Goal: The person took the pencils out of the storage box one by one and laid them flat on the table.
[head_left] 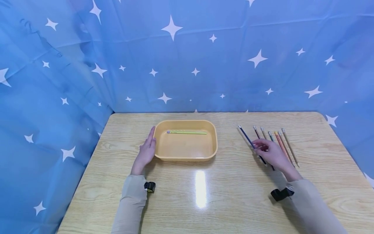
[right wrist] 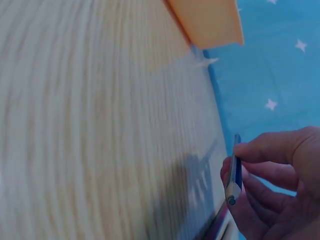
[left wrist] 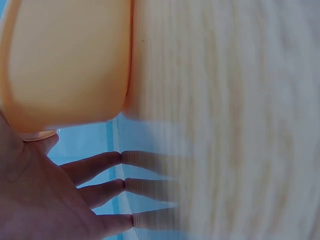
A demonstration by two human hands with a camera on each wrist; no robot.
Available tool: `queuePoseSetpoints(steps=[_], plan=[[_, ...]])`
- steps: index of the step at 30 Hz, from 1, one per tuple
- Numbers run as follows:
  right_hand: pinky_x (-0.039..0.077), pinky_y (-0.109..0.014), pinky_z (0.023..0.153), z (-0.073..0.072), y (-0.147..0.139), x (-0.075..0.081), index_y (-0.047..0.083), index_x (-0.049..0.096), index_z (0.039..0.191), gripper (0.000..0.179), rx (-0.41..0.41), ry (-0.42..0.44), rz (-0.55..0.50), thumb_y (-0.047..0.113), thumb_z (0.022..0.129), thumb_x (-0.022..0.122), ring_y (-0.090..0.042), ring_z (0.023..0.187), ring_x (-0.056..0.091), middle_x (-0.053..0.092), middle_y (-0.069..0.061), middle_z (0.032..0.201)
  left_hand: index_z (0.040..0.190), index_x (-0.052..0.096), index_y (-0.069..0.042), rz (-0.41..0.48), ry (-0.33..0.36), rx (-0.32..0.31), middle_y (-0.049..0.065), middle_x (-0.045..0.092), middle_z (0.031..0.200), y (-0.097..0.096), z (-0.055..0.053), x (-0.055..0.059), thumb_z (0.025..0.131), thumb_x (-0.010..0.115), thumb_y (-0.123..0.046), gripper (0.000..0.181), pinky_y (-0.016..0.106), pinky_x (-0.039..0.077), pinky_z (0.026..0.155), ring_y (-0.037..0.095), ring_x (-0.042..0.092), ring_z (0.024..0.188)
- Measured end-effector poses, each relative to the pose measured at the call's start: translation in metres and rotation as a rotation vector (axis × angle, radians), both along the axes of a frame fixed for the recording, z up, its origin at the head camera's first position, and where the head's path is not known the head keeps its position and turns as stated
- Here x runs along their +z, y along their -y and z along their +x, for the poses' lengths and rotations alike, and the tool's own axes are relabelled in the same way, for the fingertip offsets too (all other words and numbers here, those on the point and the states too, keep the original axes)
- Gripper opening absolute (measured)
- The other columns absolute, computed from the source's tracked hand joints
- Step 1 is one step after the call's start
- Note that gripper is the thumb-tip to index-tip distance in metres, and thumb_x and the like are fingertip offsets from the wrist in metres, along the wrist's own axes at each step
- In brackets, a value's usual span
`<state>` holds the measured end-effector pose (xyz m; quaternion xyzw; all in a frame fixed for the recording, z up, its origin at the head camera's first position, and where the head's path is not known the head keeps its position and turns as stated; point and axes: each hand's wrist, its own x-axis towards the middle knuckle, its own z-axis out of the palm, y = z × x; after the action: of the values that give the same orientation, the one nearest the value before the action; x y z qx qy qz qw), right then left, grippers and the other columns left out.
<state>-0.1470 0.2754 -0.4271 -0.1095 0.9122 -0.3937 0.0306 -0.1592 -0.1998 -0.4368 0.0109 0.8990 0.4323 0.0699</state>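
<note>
A shallow yellow-orange tray [head_left: 187,159] stands left of the table's middle, with a yellow-green pencil [head_left: 187,132] lying across it. My left hand [head_left: 147,150] rests at the tray's left wall, fingers straight; in the left wrist view the fingertips [left wrist: 131,221] touch the tabletop. On the right, my right hand [head_left: 273,154] pinches a dark blue pencil [head_left: 246,136] between thumb and fingers. The right wrist view shows that pencil [right wrist: 234,175] nearly end-on, above the table. Beneath and beside the right hand lie several more pencils [head_left: 287,143] in a loose row, partly covered by it.
The light wood table [head_left: 233,201] ends at the back against a blue curtain [head_left: 187,65] with white stars. More curtain hangs along the left side. A bright light reflection shows on the tabletop in front of the tray. Each wrist wears a small black camera.
</note>
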Motion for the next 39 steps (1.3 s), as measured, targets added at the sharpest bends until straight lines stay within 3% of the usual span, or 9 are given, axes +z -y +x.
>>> queuePoseSetpoints(steps=[15, 27, 39], plan=[[0.047, -0.024, 0.059, 0.008, -0.015, -0.009, -0.008, 0.064, 0.108, 0.022, -0.091, -0.112, 0.125, 0.001, 0.088, 0.067, -0.025, 0.076, 0.062, 0.067, -0.014, 0.088, 0.157, 0.002, -0.019, 0.001, -0.006, 0.002, 0.014, 0.017, 0.158, 0.0, 0.0, 0.001, 0.107, 0.017, -0.026, 0.053, 0.064, -0.007, 0.108, 0.049, 0.011, 0.14], [0.049, -0.039, 0.062, 0.008, -0.006, -0.009, -0.009, 0.062, 0.109, 0.025, -0.089, -0.151, 0.193, 0.0, 0.087, 0.066, -0.029, 0.073, 0.064, 0.067, -0.016, 0.085, 0.157, 0.004, -0.018, 0.004, -0.014, 0.008, 0.014, 0.019, 0.158, -0.001, -0.001, 0.0, 0.107, 0.018, -0.025, 0.053, 0.065, -0.006, 0.109, 0.049, 0.011, 0.14], [0.047, -0.032, 0.06, 0.005, 0.0, -0.006, -0.008, 0.064, 0.107, 0.022, -0.097, -0.159, 0.196, 0.005, 0.088, 0.065, -0.026, 0.072, 0.064, 0.067, -0.013, 0.084, 0.157, 0.005, -0.018, 0.011, -0.017, 0.011, 0.015, 0.019, 0.157, 0.0, -0.002, -0.001, 0.107, 0.018, -0.025, 0.053, 0.065, -0.006, 0.108, 0.05, 0.011, 0.14]])
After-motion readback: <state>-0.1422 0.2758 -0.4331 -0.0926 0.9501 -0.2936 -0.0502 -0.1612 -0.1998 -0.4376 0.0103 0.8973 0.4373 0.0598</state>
